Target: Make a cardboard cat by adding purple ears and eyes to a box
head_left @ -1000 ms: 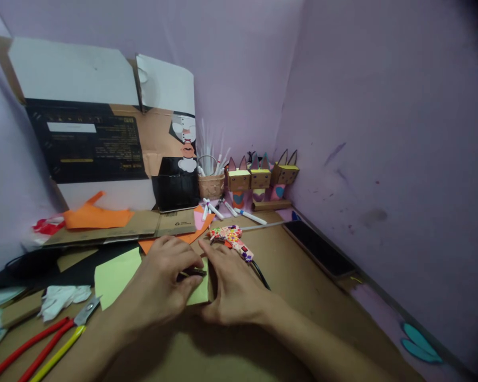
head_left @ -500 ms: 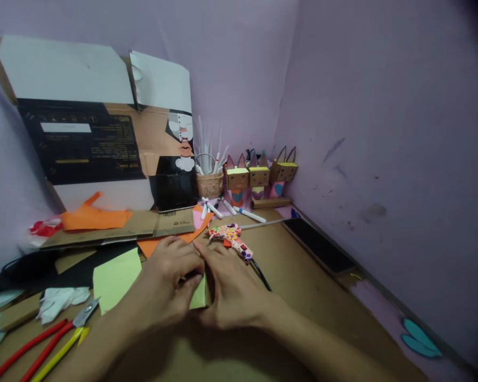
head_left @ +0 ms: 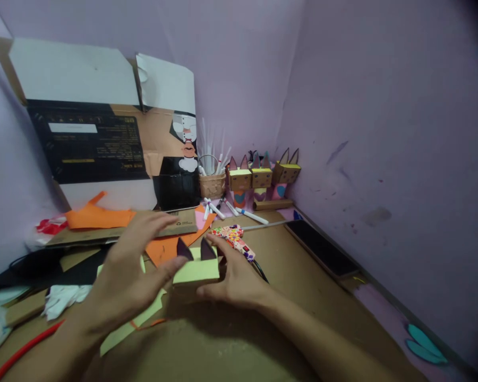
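A small cardboard box head (head_left: 197, 271), covered on top with light green paper and bearing two dark pointed ears, sits low in the middle of the view. My right hand (head_left: 239, 276) grips its right side, with the thumb at the front and the index finger behind. My left hand (head_left: 129, 270) is open, fingers spread and raised; its thumb tip reaches the box's left ear, though contact is hard to tell. Just behind the box lies a flower-patterned glue gun (head_left: 239, 242). Light green paper pieces (head_left: 151, 310) lie partly under my left hand.
Three finished-looking box-headed figures (head_left: 262, 179) stand at the back beside a basket of sticks (head_left: 212, 185) and several markers (head_left: 253, 216). A phone (head_left: 322, 246) lies along the right wall. Red-handled pliers (head_left: 27, 347) are at lower left, near crumpled white tissue (head_left: 63, 301).
My left hand has let go of the box and moved up and left, its fingers spreading. The box's green top and two ears now show. My right hand stays on it.
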{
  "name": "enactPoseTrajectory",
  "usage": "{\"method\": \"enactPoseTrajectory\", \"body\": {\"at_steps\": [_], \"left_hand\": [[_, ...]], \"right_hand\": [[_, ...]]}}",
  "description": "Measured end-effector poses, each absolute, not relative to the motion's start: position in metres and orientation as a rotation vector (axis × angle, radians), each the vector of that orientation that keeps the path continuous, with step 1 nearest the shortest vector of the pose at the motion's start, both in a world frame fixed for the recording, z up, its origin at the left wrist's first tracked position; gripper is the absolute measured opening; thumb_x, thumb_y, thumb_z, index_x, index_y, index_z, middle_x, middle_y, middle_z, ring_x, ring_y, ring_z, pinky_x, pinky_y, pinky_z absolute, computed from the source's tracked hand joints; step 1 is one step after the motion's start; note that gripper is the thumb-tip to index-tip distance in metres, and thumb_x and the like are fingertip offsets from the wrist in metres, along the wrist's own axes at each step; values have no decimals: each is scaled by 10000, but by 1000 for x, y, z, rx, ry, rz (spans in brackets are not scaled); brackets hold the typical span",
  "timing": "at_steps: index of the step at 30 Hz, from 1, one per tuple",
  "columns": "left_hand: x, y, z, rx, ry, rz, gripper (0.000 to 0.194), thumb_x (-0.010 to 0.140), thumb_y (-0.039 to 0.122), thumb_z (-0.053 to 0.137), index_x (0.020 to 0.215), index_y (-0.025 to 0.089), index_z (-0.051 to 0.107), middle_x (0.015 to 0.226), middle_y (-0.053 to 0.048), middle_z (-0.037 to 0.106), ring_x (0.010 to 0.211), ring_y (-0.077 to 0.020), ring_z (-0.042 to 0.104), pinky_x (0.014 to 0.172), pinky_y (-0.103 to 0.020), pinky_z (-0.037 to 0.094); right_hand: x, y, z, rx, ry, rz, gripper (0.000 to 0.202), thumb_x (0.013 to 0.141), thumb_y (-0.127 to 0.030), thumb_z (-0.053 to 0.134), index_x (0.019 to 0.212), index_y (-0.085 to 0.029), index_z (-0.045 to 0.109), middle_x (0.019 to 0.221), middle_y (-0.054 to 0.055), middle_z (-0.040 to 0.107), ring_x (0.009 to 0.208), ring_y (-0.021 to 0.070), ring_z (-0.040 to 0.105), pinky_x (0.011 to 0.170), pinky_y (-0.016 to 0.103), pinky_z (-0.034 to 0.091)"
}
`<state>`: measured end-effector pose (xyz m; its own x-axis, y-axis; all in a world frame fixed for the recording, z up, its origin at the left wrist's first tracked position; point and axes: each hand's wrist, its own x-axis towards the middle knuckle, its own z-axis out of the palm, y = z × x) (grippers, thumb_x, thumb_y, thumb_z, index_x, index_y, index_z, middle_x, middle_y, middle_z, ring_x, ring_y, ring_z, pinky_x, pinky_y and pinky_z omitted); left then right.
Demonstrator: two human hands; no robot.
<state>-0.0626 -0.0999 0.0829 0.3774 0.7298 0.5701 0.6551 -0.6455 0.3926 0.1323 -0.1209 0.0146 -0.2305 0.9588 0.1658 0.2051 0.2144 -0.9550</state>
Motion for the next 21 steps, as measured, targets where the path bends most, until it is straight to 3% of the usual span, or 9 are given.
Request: {"method": "enactPoseTrajectory", "body": {"at_steps": [3, 6, 11, 17, 19, 21], "left_hand": [[-74, -93, 76, 2048, 1474, 1088, 530, 712, 519, 600, 1150, 232, 528, 1137, -78, 601, 1008, -293, 579, 856, -409, 452], [-72, -88, 60, 1746, 1375, 897, 575, 680, 539, 616, 1110, 163, 546, 1091, -126, 629, 938, -286, 615, 777, -390, 488], [-60, -87, 42, 1447, 1287, 853, 498, 596, 443, 689, 973, 134, 582, 960, -98, 662, 862, -256, 627, 773, -369, 479], [-54, -91, 42, 1395, 1259, 867, 314, 516, 302, 678, 782, 167, 580, 754, -25, 649, 757, -216, 614, 753, -342, 459], [-54, -92, 42, 1408, 1231, 857, 300, 515, 278, 671, 779, 171, 578, 759, -25, 651, 769, -216, 616, 763, -340, 456], [-57, -93, 42, 1427, 1196, 838, 302, 528, 258, 672, 801, 169, 577, 802, -40, 662, 802, -223, 619, 778, -342, 455]], "right_hand": [[133, -116, 9, -1042, -1480, 1237, 857, 563, -234, 793, 1309, -228, 371, 1174, 79, 605, 957, 228, 624, 823, 372, 501], [134, -114, 6, -1045, -1494, 1227, 865, 539, -200, 809, 1298, -214, 395, 1203, 86, 590, 1004, 233, 606, 868, 374, 481], [135, -114, -2, -1177, -1592, 1140, 976, 522, -194, 820, 1365, -220, 329, 1222, 92, 570, 1039, 251, 579, 910, 398, 447], [142, -117, -2, -1208, -1732, 1025, 932, 501, -237, 832, 1333, -244, 412, 1248, 96, 539, 1082, 291, 536, 916, 430, 428], [144, -117, 4, -1169, -1732, 981, 852, 515, -271, 822, 1286, -245, 462, 1264, 100, 522, 1075, 289, 531, 898, 434, 434], [146, -115, 10, -1160, -1696, 923, 644, 577, -297, 774, 1177, -224, 551, 1202, 103, 554, 1023, 271, 547, 857, 423, 451]]}}
